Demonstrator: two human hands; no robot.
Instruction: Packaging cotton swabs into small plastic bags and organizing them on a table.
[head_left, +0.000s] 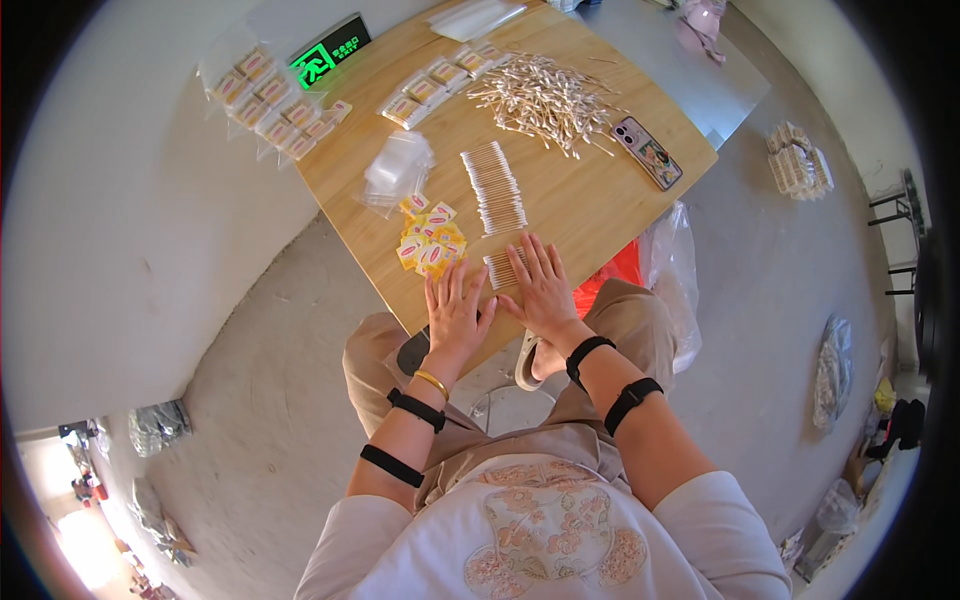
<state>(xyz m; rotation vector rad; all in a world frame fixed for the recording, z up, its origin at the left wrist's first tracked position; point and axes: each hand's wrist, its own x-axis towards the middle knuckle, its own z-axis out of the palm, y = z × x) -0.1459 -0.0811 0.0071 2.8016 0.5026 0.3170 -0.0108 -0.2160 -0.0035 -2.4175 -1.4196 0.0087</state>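
Both hands lie at the table's near edge with fingers stretched out. My right hand (543,292) rests flat against the right side of a short row of cotton swabs (499,271), partly covering it. Just left of that row is my left hand (456,312), its fingertips close to a pile of small yellow-and-white cards (432,242). Neither hand grips anything that I can see. Beyond the short row, a longer row of cotton swabs (493,188) lies side by side. A large loose heap of cotton swabs (545,100) spreads farther back.
Clear plastic bags (398,168) lie left of the long row. Filled packets (425,90) line the back left; more packets (270,100) sit beyond the left edge beside a green exit sign (330,52). A phone (648,153) lies near the wooden table's (600,215) right edge.
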